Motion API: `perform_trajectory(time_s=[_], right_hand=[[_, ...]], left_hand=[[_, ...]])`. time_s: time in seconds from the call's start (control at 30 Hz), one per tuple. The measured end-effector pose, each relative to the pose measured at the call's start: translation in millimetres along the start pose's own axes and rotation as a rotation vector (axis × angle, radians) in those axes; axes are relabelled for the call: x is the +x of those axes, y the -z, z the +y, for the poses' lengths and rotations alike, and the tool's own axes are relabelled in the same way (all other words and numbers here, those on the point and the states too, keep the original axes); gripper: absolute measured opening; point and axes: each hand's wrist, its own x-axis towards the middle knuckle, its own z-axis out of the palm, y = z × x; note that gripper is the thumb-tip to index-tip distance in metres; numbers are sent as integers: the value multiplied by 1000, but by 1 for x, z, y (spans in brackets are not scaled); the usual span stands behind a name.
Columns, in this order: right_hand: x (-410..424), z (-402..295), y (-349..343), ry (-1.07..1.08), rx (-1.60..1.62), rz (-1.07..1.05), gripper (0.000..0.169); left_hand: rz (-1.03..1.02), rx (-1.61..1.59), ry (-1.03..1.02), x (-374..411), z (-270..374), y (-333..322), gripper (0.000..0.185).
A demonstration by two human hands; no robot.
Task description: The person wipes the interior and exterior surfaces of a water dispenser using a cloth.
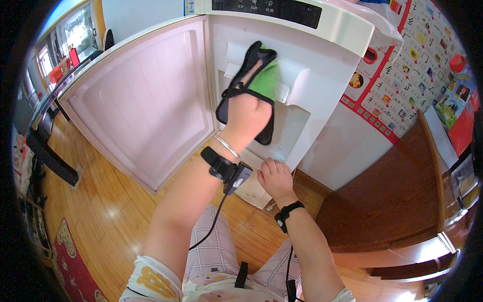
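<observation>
A white water dispenser (324,87) stands before me with its pale door (151,98) swung out to the left. My left hand (251,109) is shut on a green cloth with black edging (267,77), raised against the upper part of the recess, over the white ledge there. The cloth hides most of its fingers. Lower down, my right hand (277,177) rests with curled fingers on the bottom edge of the dispenser's opening, and no object shows in it. A dark control panel (268,9) runs along the dispenser's top.
A dark brown wooden cabinet (381,188) stands at the right, below a wall chart with pictures and writing (407,71). Clear plastic (381,26) hangs over the dispenser's top right corner. On the left are a glass table with a black leg (51,158) and a red rug (75,264).
</observation>
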Motion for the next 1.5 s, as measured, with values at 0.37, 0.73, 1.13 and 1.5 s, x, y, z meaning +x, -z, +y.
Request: perform_trajectory(time_s=[0.37, 0.73, 1.13, 1.5], right_hand=[[-11, 1, -5, -31, 102, -202, 32], [-22, 6, -42, -359, 759, -170, 44], [-13, 6, -11, -399, 806, -272, 50], [-44, 14, 72, -633, 475, 339, 35]], left_hand=[[-175, 512, -264, -11, 52, -47, 88], [-510, 237, -354, -58, 35, -79, 57], [-221, 764, -680, 5, 79, -88, 52], [-499, 436, -327, -61, 78, -69, 49]])
